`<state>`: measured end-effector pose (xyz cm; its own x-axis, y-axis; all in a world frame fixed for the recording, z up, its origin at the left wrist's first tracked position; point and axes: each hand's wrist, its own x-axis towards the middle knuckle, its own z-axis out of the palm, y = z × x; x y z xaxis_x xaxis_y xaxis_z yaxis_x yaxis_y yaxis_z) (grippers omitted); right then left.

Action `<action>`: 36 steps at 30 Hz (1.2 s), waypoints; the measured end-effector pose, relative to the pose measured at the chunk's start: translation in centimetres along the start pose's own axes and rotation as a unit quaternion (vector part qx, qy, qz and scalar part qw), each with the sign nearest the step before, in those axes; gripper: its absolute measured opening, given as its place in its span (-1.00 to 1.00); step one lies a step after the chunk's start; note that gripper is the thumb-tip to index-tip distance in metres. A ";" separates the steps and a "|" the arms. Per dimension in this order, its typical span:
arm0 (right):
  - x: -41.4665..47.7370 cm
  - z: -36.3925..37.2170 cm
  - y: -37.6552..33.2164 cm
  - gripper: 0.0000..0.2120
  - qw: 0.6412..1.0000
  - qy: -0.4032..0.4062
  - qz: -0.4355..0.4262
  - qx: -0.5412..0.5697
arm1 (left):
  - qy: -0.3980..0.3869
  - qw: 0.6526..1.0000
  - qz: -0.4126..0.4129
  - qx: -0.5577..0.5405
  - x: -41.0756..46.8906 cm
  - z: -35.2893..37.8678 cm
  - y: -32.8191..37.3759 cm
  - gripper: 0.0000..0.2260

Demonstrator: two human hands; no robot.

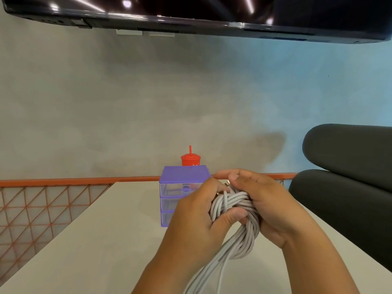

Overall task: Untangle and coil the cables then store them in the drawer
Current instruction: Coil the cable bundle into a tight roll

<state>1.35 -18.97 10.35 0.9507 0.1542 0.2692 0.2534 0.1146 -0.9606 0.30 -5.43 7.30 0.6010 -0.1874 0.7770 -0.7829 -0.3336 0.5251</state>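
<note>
A thick bundle of white cable (237, 232) is held above the white table (89, 247), with loose strands trailing down toward the bottom edge. My left hand (197, 219) grips the bundle from the left, thumb pressed across the strands. My right hand (263, 202) wraps around its upper right part, fingers curled over the top. A metal connector tip shows between my fingers. Behind my hands stands a small purple drawer unit (182, 183) with three clear drawers, all shut; my left hand hides part of its front.
A red cup with a straw (190, 160) stands behind the drawer unit. An orange mesh rail (42, 200) runs along the table's far and left sides. A dark grey chair (347, 187) stands at the right. A black screen (191, 13) hangs overhead.
</note>
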 end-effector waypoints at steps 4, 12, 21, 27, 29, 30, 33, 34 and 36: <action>-0.2 0.1 -0.1 -0.83 0.997 -0.040 0.003 0.066 | -0.016 0.999 0.042 0.013 0.1 -0.5 0.2 -0.66; -0.3 0.9 -0.3 -0.77 0.995 -0.030 -0.003 0.091 | -0.031 0.998 -0.024 -0.059 0.4 -0.8 1.7 -0.75; -0.6 2.2 0.1 -0.76 0.994 -0.011 -0.051 -0.101 | -0.192 0.963 -0.161 -0.095 -0.1 -2.9 0.6 -0.68; -0.7 0.8 -0.2 -0.58 0.983 0.004 -0.116 -0.142 | -0.070 0.975 -0.139 -0.162 0.3 -1.0 0.7 -0.89; -0.5 0.1 -0.1 -0.54 0.976 0.011 -0.116 -0.183 | -0.019 0.966 -0.165 -0.197 0.5 -1.1 0.8 -0.88; -0.4 0.1 0.0 -0.58 0.974 0.017 -0.117 -0.195 | 0.006 0.962 -0.181 -0.206 0.7 -1.3 0.8 -0.85; -0.2 1.0 0.1 -0.90 0.962 0.057 -0.165 -0.212 | 0.079 0.938 -0.228 -0.248 1.0 -1.6 1.0 -0.78; 0.0 1.4 0.2 -0.94 0.954 0.075 -0.190 -0.218 | 0.098 0.931 -0.236 -0.259 1.1 -1.6 1.0 -0.76; 0.3 2.2 0.6 -0.84 0.941 0.108 -0.215 -0.239 | 0.118 0.927 -0.236 -0.266 1.2 -1.6 1.1 -0.75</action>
<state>1.38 -16.73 10.02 0.7433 -0.0146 0.6688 0.6252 -0.3407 -0.7022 -0.15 -4.52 9.38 0.8937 0.0928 0.4390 -0.4487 0.1873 0.8738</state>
